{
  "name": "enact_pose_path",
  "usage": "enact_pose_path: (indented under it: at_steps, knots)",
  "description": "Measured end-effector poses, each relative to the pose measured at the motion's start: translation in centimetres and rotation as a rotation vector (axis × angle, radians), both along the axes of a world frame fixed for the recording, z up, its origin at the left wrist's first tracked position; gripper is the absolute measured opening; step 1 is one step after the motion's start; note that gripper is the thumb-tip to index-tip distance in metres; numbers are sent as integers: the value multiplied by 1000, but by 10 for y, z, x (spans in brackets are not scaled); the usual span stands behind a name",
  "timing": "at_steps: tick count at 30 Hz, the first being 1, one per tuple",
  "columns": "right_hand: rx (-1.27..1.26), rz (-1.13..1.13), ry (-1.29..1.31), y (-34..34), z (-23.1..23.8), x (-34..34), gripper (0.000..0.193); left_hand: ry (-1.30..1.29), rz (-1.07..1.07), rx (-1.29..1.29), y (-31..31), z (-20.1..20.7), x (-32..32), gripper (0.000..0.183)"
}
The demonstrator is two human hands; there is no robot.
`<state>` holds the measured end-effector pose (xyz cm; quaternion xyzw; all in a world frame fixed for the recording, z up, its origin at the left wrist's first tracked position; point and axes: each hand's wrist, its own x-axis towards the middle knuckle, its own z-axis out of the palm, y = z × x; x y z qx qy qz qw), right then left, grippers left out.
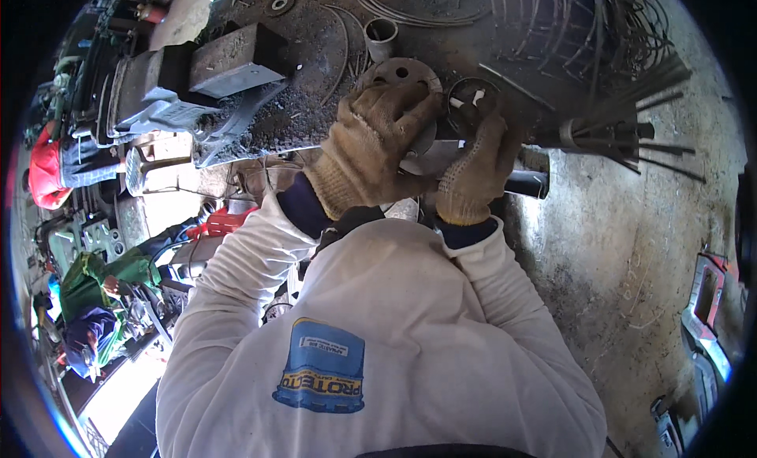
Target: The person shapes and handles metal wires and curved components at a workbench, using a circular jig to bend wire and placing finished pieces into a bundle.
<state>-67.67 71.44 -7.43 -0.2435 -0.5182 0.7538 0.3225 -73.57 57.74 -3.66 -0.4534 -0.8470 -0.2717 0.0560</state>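
My left hand [377, 138], in a tan knitted work glove, wraps its fingers over a round metal disc [398, 73] with a hole near its far edge. Part of the disc shows below the fingers. My right hand [475, 164], gloved the same way, is closed just to the right of it. Small white pieces [479, 97] show at its fingertips, beside a thin dark metal ring [459, 87]. What the right fingers grip is partly hidden. A short piece of metal pipe [381, 37] stands upright beyond the disc.
The dark workbench [307, 71] carries metal filings, rods and bent wires. A rectangular steel block [236, 59] sits at left, with a flat washer [280, 4] farther back. Bundled rods [607, 134] jut off the right edge. A person in red [49, 170] is at far left.
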Motion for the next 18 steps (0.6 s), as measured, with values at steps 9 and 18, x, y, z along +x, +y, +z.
enact_pose_path:
  at_steps: [9,18]
  knots:
    - [-130,232,-63,9,11,-16,45,-20,64,97,3,-8,3,89]
    - [137,324,-164,15,12,-43,45,-6,169,142,11,-12,9,76]
